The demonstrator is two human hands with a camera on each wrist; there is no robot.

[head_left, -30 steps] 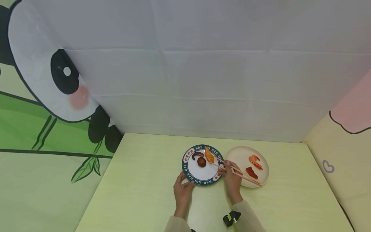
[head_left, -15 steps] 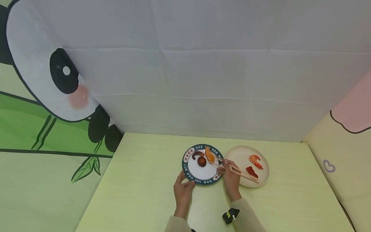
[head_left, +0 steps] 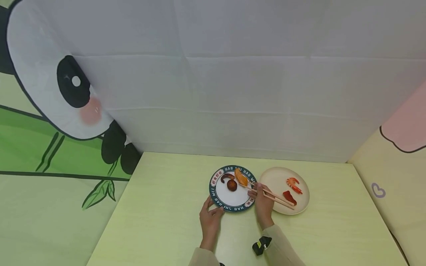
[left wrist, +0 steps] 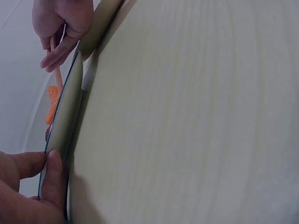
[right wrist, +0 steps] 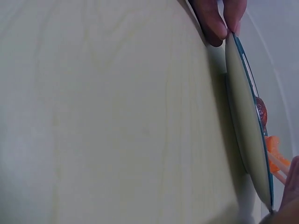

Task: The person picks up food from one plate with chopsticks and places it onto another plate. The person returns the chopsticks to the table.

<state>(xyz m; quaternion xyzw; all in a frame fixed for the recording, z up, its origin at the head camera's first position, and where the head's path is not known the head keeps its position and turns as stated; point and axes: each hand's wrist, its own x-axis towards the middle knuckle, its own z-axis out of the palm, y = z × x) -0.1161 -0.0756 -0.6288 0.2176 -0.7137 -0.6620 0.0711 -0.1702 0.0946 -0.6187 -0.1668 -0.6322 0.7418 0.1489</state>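
Observation:
My left hand [head_left: 210, 223] pinches the near left rim of a white plate [head_left: 234, 199] with a green lettered border, thumb and finger on either side in the left wrist view. My right hand [head_left: 264, 207] holds a pair of wooden chopsticks [head_left: 277, 198] over the plate's right side. At their tips is an orange, wedge-like food piece [head_left: 241, 177] on the plate; whether it is clamped between them I cannot tell. Left of it lie a round brown mushroom-like piece [head_left: 232, 185] and a curved dark brown piece [head_left: 227, 177]. The orange piece [right wrist: 275, 151] also shows in the right wrist view.
A cream plate [head_left: 274, 175] sits close on the right, partly under the chopsticks and right hand. It bears a shrimp [head_left: 294, 186] and a dark red piece [head_left: 289, 198]. The pale table [head_left: 159, 207] meets a white cloth wall [head_left: 233, 129] behind.
My right hand and forearm have shifted a little left, and the chopsticks' back ends have swung left with them. The orange piece has turned slightly. My left hand stays on the rim.

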